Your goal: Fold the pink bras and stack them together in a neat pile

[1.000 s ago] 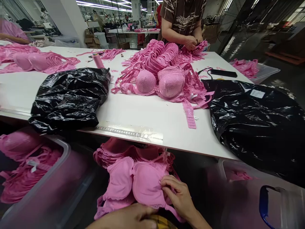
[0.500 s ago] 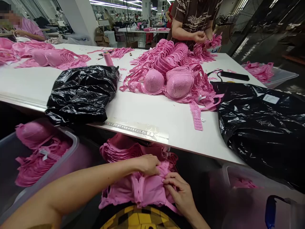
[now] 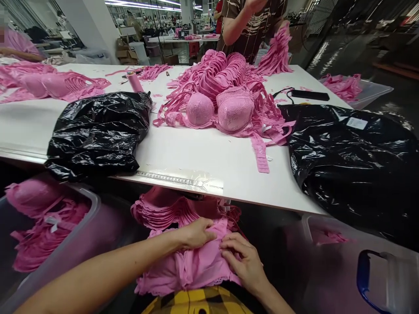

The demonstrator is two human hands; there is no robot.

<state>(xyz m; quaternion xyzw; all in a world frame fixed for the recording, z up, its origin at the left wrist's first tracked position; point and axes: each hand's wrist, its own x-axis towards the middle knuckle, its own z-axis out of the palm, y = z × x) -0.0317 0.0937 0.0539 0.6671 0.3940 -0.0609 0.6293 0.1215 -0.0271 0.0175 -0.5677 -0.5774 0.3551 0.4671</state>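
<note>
A pink bra (image 3: 193,266) lies spread over my lap, its inner side up. My left hand (image 3: 198,234) is closed on the upper part of its band, fingers bent into the cloth. At the bra's right side, my right hand (image 3: 244,259) pinches the edge of the fabric with thumb and fingers. Just beyond my hands, under the table edge, rests a stack of nested pink bras (image 3: 160,209). The fingertips of both hands are partly hidden by cloth.
The white table (image 3: 190,152) carries a large pile of pink bras (image 3: 234,109) between two black plastic bags (image 3: 101,135) (image 3: 353,174). Plastic bins (image 3: 94,205) (image 3: 334,261) flank my lap. Across the table, a person in a brown patterned shirt (image 3: 252,26) holds pink straps.
My left hand has shifted slightly toward the left along the bra; my right hand stays at its edge. The person opposite has raised one arm and lifted the pink straps. The view has turned slightly.
</note>
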